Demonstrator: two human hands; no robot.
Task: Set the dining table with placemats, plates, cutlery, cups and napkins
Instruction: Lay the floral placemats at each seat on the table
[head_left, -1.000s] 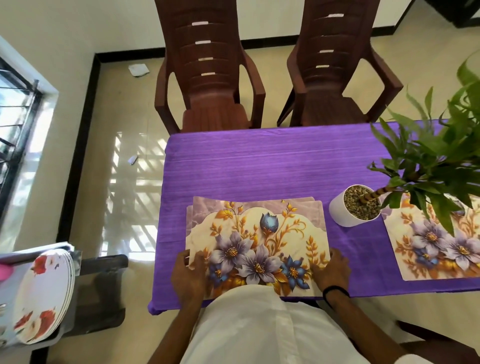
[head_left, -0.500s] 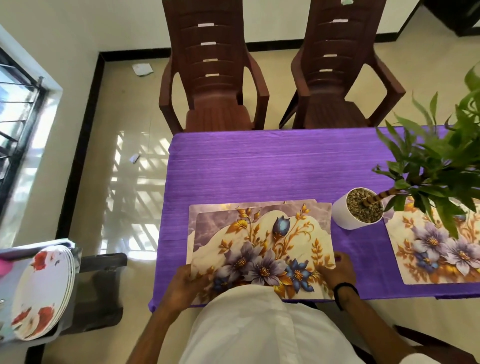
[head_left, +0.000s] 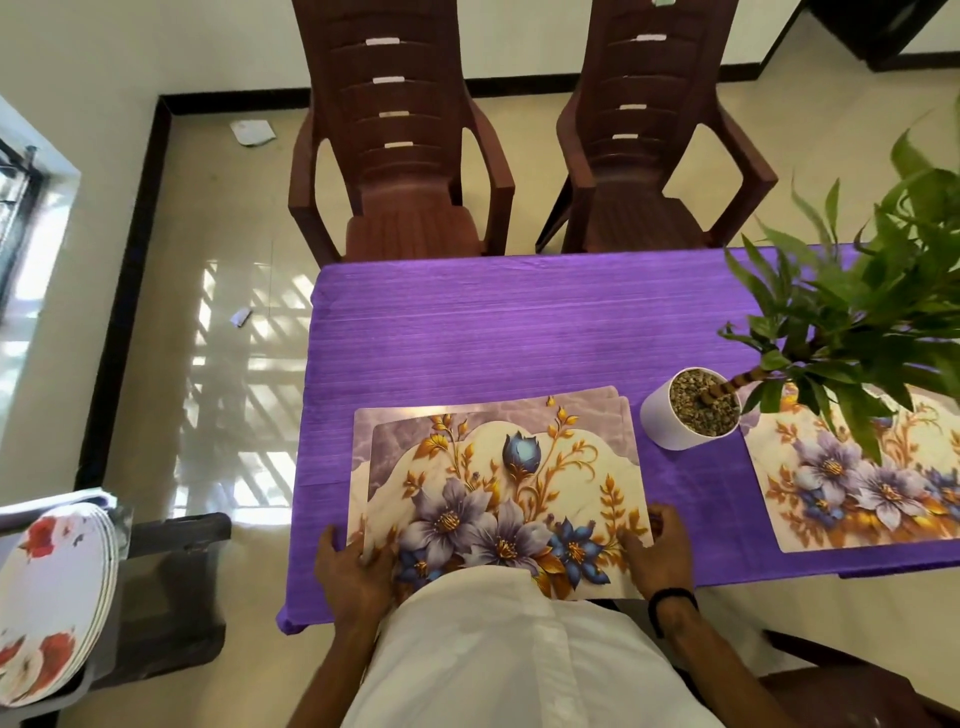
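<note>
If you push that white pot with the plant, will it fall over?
Maybe. The white pot looks small, while its plant leans far to one side, so it seems top-heavy. The pebbles inside probably weigh it down, so a gentle push might only slide it.

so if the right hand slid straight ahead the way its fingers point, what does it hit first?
Probably the white plant pot. The right hand holds the near right corner of the top placemat, fingers pointing away and slightly right; only purple tablecloth lies between. Exact heading is uncertain.

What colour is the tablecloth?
Purple, with fine horizontal streaks; the tablecloth shows clearly in the head view.
</note>
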